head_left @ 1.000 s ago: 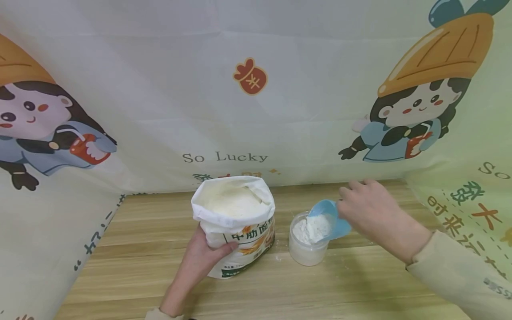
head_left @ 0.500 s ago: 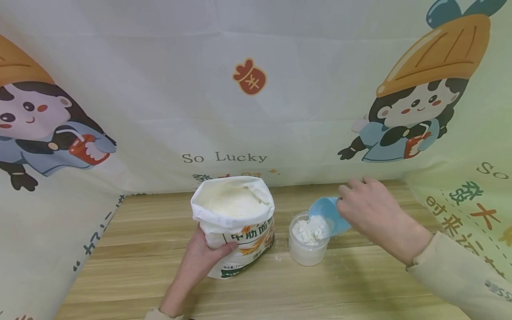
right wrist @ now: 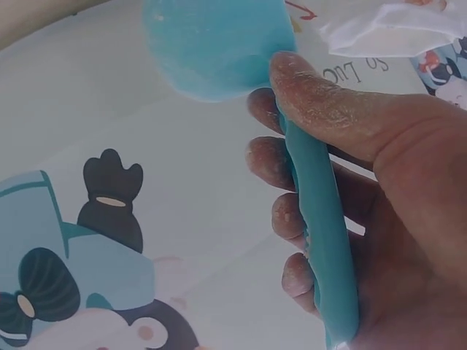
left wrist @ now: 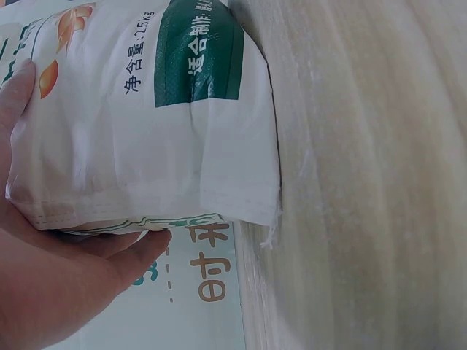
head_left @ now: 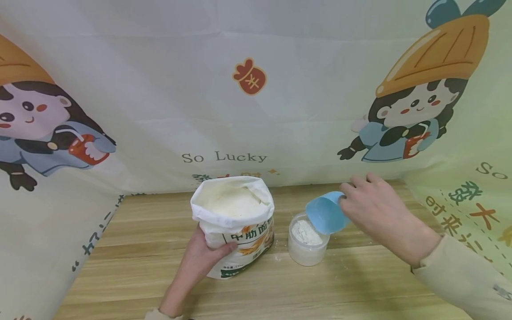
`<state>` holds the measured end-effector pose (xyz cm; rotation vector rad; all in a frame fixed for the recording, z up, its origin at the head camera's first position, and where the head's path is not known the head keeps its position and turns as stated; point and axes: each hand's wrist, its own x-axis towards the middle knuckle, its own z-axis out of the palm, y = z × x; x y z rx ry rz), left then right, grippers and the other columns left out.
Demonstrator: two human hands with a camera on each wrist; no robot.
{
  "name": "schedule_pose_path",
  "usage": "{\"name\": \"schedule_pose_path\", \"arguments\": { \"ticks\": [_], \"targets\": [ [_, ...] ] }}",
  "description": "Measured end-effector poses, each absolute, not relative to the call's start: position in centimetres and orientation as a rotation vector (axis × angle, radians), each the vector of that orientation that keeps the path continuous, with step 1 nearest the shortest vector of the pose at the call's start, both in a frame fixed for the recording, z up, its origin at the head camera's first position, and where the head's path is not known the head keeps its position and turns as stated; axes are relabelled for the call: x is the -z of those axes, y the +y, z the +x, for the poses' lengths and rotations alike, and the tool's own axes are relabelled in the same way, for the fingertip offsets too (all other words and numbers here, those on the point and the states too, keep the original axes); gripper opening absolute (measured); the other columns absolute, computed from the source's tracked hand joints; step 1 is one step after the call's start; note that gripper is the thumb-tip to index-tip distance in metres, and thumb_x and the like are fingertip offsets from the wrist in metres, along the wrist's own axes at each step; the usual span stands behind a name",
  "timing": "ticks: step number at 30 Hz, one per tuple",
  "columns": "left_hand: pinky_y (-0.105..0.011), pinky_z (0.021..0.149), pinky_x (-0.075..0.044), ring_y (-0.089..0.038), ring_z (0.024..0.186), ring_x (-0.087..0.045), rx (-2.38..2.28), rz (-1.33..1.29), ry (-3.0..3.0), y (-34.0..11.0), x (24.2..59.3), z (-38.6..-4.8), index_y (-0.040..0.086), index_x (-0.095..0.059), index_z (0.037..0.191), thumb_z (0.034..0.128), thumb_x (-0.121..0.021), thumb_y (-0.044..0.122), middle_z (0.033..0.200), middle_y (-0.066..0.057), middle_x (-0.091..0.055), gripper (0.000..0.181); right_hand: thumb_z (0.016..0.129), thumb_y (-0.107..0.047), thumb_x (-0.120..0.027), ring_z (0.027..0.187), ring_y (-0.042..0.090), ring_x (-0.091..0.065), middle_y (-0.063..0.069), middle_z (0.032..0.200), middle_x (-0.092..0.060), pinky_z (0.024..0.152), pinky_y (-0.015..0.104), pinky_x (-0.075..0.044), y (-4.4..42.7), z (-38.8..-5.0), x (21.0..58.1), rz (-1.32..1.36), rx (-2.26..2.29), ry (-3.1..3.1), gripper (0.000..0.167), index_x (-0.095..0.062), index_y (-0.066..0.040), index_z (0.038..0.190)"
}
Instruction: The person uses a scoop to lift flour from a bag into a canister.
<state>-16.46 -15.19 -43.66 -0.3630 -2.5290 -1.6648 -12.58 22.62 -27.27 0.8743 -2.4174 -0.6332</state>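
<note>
A white flour bag (head_left: 236, 231), its top rolled open and flour showing inside, stands upright on the table. My left hand (head_left: 206, 251) grips its left side, thumb across the front; the left wrist view shows fingers (left wrist: 146, 251) round the bag's side. To the right of the bag is a clear round jar (head_left: 307, 253) with white flour (head_left: 307, 233) in it. Over the jar's right rim, a blue scoop (head_left: 326, 213) is tipped with its bowl toward the jar. My right hand (head_left: 372, 206) grips the scoop's handle (right wrist: 321, 226), fingers curled round it and dusted with flour.
The wood-grain table (head_left: 128, 258) carries a few specks of flour near the jar. A printed cloth (head_left: 160, 89) with cartoon figures rises behind the table and along both sides.
The scoop has tilted further over the jar, and the flour it held has dropped into the jar. My right hand has turned and risen slightly. The left hand and bag stay still.
</note>
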Motion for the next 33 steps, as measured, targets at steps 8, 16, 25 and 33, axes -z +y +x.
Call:
{"name": "schedule_pose_path", "arguments": {
  "ticks": [8,16,25,33],
  "targets": [
    [-0.055,0.109,-0.046,-0.029,0.126,-0.06,1.664,-0.357,-2.527,-15.2,43.6,-16.4,0.017,-0.042,0.148,0.0745,-0.094,0.015,0.138,-0.004,-0.06,0.09,0.073,-0.016,-0.094,0.087,0.029,-0.062,0.004,0.088,-0.067,0.069,0.043,-0.053,24.4,-12.4,28.0,0.84,0.513,-2.496,0.025,-0.079,-0.014,0.093],
    [-0.055,0.109,-0.046,-0.029,0.127,-0.059,1.667,-0.346,-2.528,-15.2,43.6,-16.3,0.017,-0.042,0.148,0.0742,-0.094,0.016,0.137,-0.005,-0.061,0.09,0.075,-0.027,-0.092,0.082,0.028,-0.064,0.0,0.083,-0.066,0.069,0.045,-0.054,27.1,-11.8,29.4,0.781,0.303,-2.543,0.027,-0.079,-0.016,0.097],
    [-0.055,0.108,-0.047,-0.029,0.125,-0.061,1.66,-0.354,-2.526,-15.1,43.7,-16.3,0.016,-0.043,0.147,0.0744,-0.094,0.015,0.137,-0.005,-0.062,0.089,0.101,-0.063,-0.038,0.069,0.016,-0.055,-0.006,0.078,-0.06,0.058,0.035,-0.049,29.2,-11.0,31.7,0.753,-0.001,-2.575,0.066,-0.08,-0.011,0.1],
    [-0.056,0.108,-0.047,-0.029,0.125,-0.061,1.657,-0.353,-2.531,-15.1,43.6,-16.4,0.018,-0.041,0.149,0.0742,-0.094,0.015,0.138,-0.004,-0.061,0.091,0.094,-0.032,-0.075,0.072,0.01,-0.06,-0.009,0.085,-0.064,0.059,0.031,-0.055,30.2,-10.4,34.5,0.725,-0.184,-2.618,0.025,-0.076,-0.01,0.107]
  ]
}}
